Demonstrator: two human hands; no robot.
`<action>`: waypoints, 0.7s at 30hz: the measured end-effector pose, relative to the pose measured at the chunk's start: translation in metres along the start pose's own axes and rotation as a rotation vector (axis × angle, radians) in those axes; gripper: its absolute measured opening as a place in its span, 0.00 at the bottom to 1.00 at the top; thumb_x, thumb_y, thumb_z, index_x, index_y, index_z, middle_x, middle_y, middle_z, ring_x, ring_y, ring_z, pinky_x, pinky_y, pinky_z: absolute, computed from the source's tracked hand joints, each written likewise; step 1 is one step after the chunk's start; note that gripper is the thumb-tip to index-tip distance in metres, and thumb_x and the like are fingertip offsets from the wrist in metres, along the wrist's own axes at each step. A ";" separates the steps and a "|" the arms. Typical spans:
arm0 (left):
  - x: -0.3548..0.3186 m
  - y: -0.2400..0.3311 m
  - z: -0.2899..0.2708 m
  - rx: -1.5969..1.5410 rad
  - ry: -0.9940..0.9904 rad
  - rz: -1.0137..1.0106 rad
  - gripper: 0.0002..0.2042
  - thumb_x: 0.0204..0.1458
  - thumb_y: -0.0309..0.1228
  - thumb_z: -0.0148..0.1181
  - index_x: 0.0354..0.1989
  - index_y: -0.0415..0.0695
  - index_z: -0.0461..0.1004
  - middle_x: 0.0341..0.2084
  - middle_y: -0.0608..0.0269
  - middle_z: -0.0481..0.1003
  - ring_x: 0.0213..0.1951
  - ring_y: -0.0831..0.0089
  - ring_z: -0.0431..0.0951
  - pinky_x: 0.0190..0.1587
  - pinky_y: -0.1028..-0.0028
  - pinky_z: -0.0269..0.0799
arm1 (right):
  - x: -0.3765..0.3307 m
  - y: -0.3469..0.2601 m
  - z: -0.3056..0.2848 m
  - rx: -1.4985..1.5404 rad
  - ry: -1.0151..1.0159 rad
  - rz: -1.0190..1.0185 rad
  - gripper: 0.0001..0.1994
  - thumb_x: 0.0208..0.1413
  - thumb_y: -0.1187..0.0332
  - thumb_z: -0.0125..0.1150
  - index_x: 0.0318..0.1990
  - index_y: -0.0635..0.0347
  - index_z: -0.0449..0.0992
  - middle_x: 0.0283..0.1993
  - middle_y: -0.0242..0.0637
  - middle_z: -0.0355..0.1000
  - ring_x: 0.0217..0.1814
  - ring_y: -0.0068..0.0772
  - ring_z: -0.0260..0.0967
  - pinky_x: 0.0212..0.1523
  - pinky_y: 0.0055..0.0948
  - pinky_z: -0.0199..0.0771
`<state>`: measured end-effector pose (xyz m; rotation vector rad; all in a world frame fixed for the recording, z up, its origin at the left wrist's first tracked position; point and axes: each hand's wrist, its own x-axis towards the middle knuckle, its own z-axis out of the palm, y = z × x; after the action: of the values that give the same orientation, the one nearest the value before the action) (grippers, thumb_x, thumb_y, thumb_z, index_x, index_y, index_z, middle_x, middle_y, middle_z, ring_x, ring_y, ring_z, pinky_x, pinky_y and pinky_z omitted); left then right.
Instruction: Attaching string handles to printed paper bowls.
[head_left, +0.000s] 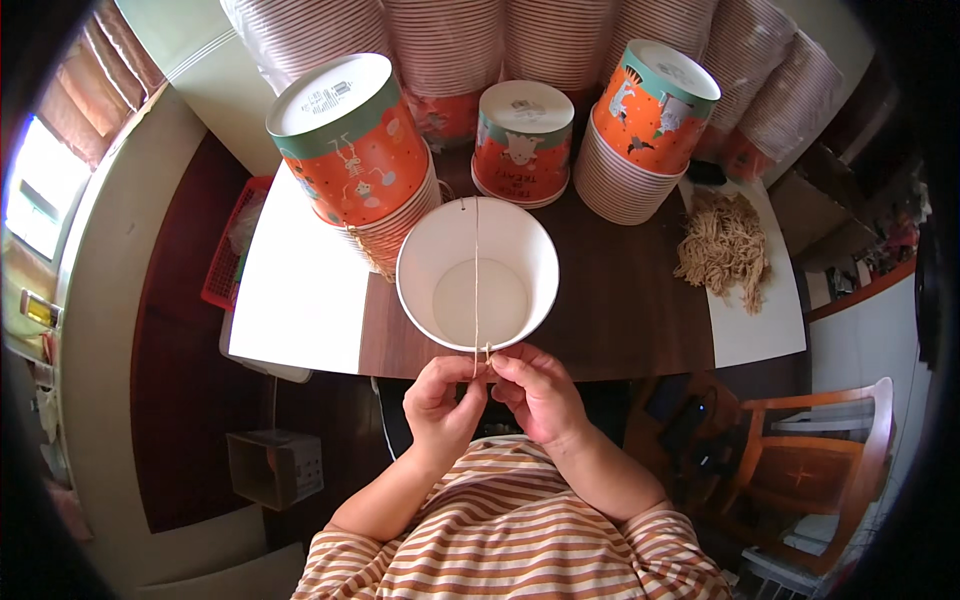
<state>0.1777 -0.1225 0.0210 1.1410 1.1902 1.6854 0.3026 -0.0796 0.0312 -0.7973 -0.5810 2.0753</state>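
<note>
A white-lined paper bucket (430,250) stands mouth up at the table's front edge. A beige cord (477,270) runs across its mouth, from a small hole at the far rim to the near rim. There, my left hand (443,402) pinches the cord between thumb and fingers. Right beside it, my right hand (538,393) is closed on the cord's short end, which shows as a small loop or knot at the near rim. Fingertips of both hands almost meet, and the fingers hide part of the cord.
Upside-down stacks of orange and green printed buckets stand behind: a left stack (345,150), a small middle one (522,140) and a right stack (650,120). Wrapped bucket stacks (445,40) line the back. A cord pile (725,250) lies at right; a wooden chair (810,465) stands beyond.
</note>
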 end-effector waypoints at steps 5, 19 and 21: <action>-0.001 -0.008 -0.001 0.157 -0.015 0.190 0.09 0.46 0.11 0.58 0.36 0.33 0.73 0.37 0.57 0.74 0.37 0.73 0.76 0.41 0.78 0.73 | 0.001 0.006 -0.002 -0.005 0.011 -0.038 0.04 0.56 0.66 0.61 0.36 0.54 0.77 0.33 0.22 0.73 0.32 0.10 0.63 0.31 0.12 0.60; 0.004 -0.006 -0.008 0.351 -0.067 0.312 0.12 0.43 0.11 0.60 0.37 0.36 0.76 0.32 0.55 0.78 0.34 0.69 0.80 0.35 0.76 0.75 | -0.003 0.002 -0.007 -0.020 0.014 -0.035 0.04 0.55 0.67 0.58 0.34 0.55 0.76 0.33 0.26 0.74 0.32 0.12 0.65 0.32 0.15 0.60; 0.000 -0.011 -0.007 0.271 -0.051 0.234 0.12 0.44 0.11 0.60 0.36 0.36 0.76 0.31 0.56 0.78 0.34 0.69 0.80 0.36 0.77 0.74 | -0.002 0.001 -0.006 -0.035 0.019 -0.033 0.04 0.55 0.67 0.58 0.34 0.55 0.76 0.33 0.25 0.74 0.32 0.12 0.65 0.32 0.14 0.60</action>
<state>0.1722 -0.1212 0.0091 1.5311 1.3237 1.6884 0.3073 -0.0813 0.0277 -0.8218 -0.6174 2.0306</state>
